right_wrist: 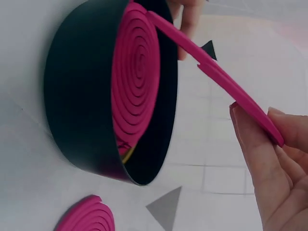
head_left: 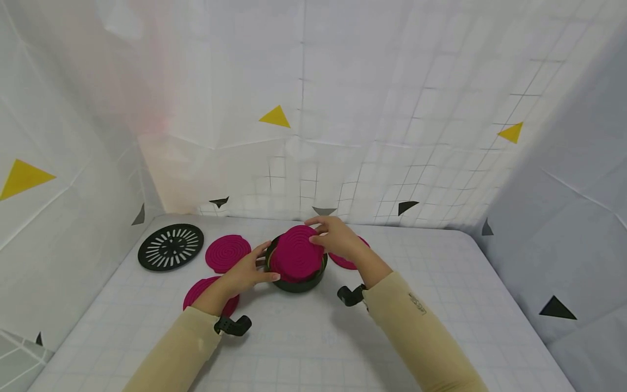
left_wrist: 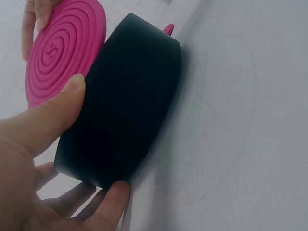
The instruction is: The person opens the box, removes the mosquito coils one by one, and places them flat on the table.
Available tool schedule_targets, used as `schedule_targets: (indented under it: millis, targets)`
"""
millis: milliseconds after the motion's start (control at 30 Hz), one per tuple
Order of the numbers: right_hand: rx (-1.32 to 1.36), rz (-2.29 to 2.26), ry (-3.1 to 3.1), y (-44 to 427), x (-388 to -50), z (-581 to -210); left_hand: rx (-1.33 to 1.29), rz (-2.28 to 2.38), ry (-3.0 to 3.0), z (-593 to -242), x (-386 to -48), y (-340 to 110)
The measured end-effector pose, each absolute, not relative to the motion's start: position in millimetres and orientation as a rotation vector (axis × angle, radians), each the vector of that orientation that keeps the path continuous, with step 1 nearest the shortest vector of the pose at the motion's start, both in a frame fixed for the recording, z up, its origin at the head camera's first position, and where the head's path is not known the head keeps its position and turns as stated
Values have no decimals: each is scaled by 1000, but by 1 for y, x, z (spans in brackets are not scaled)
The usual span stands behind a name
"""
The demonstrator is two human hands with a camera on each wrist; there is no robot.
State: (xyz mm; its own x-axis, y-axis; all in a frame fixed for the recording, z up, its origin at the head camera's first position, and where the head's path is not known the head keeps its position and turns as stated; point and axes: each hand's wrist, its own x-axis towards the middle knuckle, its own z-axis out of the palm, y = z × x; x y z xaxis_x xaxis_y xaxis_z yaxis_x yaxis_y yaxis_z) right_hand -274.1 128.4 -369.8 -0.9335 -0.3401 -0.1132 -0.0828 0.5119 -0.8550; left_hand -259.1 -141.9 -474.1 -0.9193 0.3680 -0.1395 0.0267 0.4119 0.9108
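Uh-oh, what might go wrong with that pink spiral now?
The right hand pinches the held spiral near one edge, so it might slip or bend. Its far end is close to the inner spiral, so they might catch. The left hand grips the tin; if that loosens, a bump might shift it.

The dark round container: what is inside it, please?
Inside the container, the right-wrist view shows a pink spiral disc and a sliver of something yellow by its edge. What lies beneath the disc is covered.
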Motion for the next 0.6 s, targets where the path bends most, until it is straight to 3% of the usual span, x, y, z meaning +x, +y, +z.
schedule_targets:
  millis: [600]
  targets:
    - [-323,-1457,2592,177,-256,-360,323,1518,2356,-474,-258,-141]
